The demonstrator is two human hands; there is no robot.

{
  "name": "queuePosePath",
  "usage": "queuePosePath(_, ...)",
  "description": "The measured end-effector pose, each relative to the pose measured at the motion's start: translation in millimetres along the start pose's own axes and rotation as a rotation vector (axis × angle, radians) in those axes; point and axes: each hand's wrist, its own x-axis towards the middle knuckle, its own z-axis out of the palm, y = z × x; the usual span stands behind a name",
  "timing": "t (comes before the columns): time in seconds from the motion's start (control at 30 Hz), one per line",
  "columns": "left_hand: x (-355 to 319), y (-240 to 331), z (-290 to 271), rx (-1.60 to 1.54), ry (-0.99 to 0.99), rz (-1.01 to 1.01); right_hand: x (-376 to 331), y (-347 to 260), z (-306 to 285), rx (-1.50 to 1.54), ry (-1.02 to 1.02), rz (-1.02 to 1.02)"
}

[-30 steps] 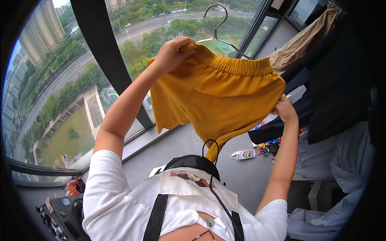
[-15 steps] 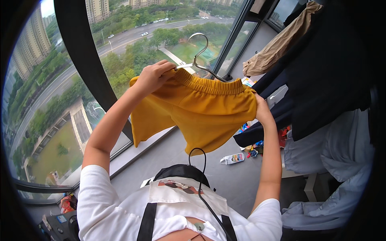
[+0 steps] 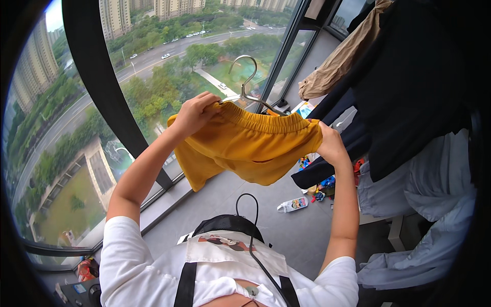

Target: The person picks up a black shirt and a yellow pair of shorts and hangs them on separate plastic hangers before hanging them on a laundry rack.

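Note:
Mustard-yellow shorts (image 3: 250, 146) with a gathered elastic waistband hang spread in front of me. A metal hanger (image 3: 244, 92) rises from the waistband, its hook curving upward and its lower part hidden behind the cloth. At the waistband's left end, my left hand (image 3: 198, 113) is closed on the shorts near the hanger's arm. My right hand (image 3: 332, 146) grips the other end of the waistband, its thumb on the near side and the remaining fingers mostly hidden.
Tall windows (image 3: 179, 77) overlook a road on the left and ahead. Dark clothes (image 3: 409, 92), a tan garment (image 3: 340, 59) and grey-blue fabric (image 3: 440, 184) hang at the right. Toys (image 3: 319, 192) and a white printed packet (image 3: 292, 204) lie on the grey floor (image 3: 276, 225).
The hanger and the waistband have dropped slightly and shifted left. The shorts' legs have swung, and their lower hem sits higher. Both hands keep their grip.

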Motion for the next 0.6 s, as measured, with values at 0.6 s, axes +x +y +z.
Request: queuePosePath(0.6, -1, 55, 19, -0.025, 0.053, 0.125, -6, -30, 9, 0.110, 0.062, -0.174)
